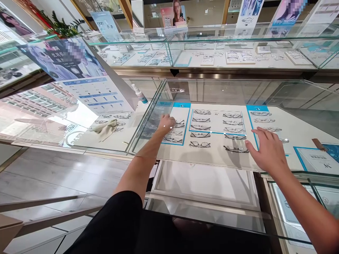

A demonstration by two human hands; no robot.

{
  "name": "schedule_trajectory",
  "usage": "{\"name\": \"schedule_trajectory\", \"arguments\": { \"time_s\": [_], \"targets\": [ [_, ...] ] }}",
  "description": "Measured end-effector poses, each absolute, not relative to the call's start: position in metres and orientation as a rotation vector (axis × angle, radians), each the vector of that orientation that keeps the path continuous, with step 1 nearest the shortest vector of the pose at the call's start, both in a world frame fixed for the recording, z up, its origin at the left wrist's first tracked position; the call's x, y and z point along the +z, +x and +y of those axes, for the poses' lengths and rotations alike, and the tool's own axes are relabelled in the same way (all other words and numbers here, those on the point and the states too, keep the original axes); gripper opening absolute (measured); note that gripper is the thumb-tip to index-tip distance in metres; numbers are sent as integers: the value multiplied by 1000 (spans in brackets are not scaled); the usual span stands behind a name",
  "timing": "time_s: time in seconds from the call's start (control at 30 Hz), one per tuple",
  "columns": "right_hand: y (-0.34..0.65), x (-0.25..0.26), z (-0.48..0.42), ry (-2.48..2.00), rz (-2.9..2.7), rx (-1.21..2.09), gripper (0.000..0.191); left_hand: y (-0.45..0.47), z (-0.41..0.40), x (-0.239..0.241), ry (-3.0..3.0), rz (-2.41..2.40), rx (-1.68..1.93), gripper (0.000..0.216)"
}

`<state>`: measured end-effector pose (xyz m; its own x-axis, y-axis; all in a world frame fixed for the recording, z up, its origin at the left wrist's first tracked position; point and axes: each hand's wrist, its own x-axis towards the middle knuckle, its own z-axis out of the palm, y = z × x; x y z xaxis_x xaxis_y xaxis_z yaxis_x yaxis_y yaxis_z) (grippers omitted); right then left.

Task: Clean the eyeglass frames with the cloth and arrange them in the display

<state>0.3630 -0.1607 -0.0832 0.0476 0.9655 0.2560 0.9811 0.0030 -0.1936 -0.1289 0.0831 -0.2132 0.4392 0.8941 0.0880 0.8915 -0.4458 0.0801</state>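
Note:
Inside the glass display case, my left hand [166, 124] reaches to the left column of frames. Its fingers are bent together at a pair of eyeglasses [180, 124], partly covering it. Just below lie dark-rimmed eyeglasses [173, 140] on a white, blue-edged display board [182, 110]. My right hand [268, 150] hovers over the right side of the case, fingers apart and holding nothing. Nearest to it are black eyeglasses [236, 149] and thin-rimmed eyeglasses [268, 129]. Two columns of eyeglasses [200, 127] lie between my hands.
Left of the glass divider stand a large printed sign [100, 88] and a white spray bottle [139, 94]; a beige cloth [104, 130] lies by more glasses. An open white drawer [203, 183] is below the case. Another glass case [212, 53] runs along the back.

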Motion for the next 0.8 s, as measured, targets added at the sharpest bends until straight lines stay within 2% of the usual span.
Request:
{"name": "schedule_trajectory", "arguments": {
  "time_s": [0.3,0.57,0.8],
  "targets": [
    [364,-84,-160,-2007,-1982,-73,57,-129,81,-213,2626,1659,174,27],
    [361,-81,-161,-2011,-1974,-79,56,-119,80,-207,2583,1744,202,49],
    [360,-79,-161,-2019,-1973,-87,56,-109,85,-208,2564,1728,144,54]
  ]
}}
